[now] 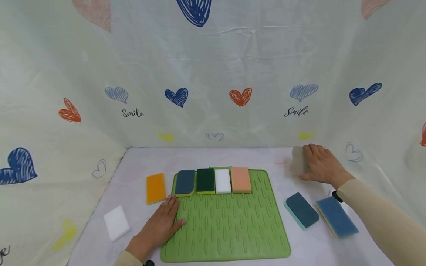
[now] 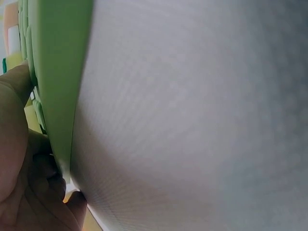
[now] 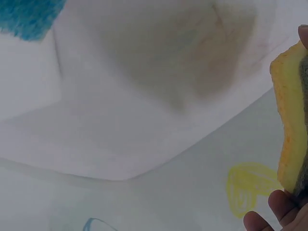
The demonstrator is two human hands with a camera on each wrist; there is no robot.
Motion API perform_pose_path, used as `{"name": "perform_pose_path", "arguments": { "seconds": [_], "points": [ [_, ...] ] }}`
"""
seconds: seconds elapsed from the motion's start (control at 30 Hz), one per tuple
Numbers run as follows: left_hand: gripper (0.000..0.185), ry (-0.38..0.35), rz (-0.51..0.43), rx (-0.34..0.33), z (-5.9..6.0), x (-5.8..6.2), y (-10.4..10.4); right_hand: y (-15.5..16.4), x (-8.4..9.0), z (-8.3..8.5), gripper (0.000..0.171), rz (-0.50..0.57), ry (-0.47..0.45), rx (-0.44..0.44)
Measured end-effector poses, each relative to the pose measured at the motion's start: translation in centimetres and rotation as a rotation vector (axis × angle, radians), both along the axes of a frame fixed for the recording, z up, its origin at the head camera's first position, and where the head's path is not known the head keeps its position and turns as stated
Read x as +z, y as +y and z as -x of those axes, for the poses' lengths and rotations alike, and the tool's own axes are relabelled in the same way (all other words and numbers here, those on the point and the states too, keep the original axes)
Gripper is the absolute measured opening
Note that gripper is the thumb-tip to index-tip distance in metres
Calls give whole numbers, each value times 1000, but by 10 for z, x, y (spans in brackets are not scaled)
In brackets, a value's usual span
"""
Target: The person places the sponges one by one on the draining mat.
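My right hand (image 1: pixel 321 164) pinching grey-and-yellow sponge (image 1: pixel 297 160) at far right of tabletop (image 1: pixel 139 162). My left hand (image 1: pixel 162 223) flat, fingers spread, pressing near-left edge of green mat (image 1: pixel 233 229).

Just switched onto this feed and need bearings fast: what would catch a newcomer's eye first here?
The bright green mat in the middle of the table, with a row of four sponges along its far edge. The left hand rests flat on the mat's near left edge, while the right hand grips a grey-and-yellow sponge at the far right corner.
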State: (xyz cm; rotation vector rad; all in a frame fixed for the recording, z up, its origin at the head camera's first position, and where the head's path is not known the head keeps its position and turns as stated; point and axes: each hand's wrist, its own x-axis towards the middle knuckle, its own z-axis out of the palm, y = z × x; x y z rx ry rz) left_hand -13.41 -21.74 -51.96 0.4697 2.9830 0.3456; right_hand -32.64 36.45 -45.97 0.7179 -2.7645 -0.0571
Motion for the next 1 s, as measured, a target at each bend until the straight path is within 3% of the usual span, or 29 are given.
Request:
{"name": "perform_pose_path", "arguments": {
  "seconds": [0.57, 1.0],
  "points": [
    [78, 7, 13, -6, 1, -2, 1, -40, 8, -9, 112, -24, -27, 117],
    [79, 23, 56, -18, 2, -1, 1, -81, 3, -19, 109, -23, -192, 138]
  ]
}}
